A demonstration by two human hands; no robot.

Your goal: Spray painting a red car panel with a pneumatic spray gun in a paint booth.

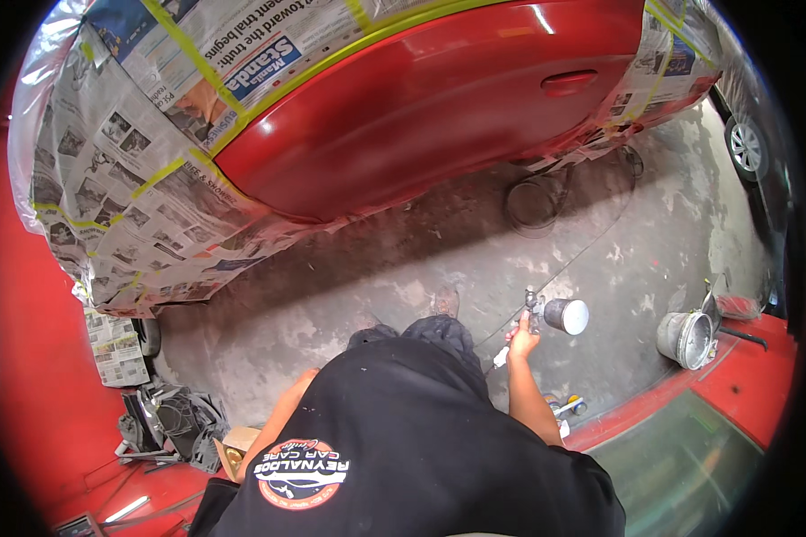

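My right hand (522, 338) grips a spray gun (534, 302) with a white-topped cylindrical cup (567, 316) on its side. A thin hose (569, 268) trails from the gun area across the concrete. My left forearm (278, 412) hangs beside my black shirt, its fingers hidden by my body. In front of me a glossy red car door (403, 116) with a recessed handle (567, 82) is framed by newspaper masking (107, 179) and yellow-green tape (188, 54). Plastic sheeting wraps the outer edges of the masking.
Coiled hose (533, 206) lies beside the door. A metal bucket (685, 340) stands at right. A dark cluttered heap (166, 425) and cardboard box (235, 447) sit at lower left. A red car panel with glass (681, 447) borders the lower right; a wheel (745, 148) shows farther right.
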